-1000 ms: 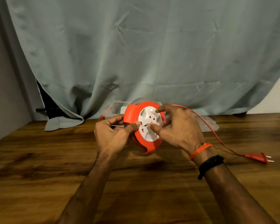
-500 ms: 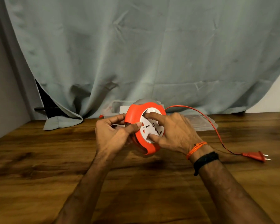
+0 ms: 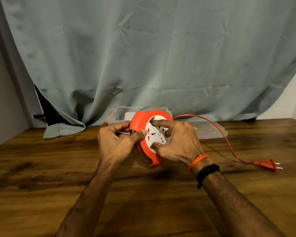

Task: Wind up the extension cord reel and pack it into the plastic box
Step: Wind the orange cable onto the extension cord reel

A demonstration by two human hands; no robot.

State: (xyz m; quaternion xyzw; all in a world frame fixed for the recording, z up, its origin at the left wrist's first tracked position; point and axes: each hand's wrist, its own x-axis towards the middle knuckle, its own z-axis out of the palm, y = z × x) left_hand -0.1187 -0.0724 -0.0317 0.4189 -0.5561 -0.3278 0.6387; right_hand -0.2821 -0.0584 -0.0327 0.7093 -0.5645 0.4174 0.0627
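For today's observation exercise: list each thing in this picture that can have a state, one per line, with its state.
extension cord reel: held upright above the table, partly wound
cord: a length trails out
plug: unplugged, lying on the table
plastic box: open
lid: off, flat beside the box
left hand: grips the reel's rim
right hand: fingers on the white face

Both hands raised, L hand (image 3: 115, 144) gripping, R hand (image 3: 179, 144) fingers curled.
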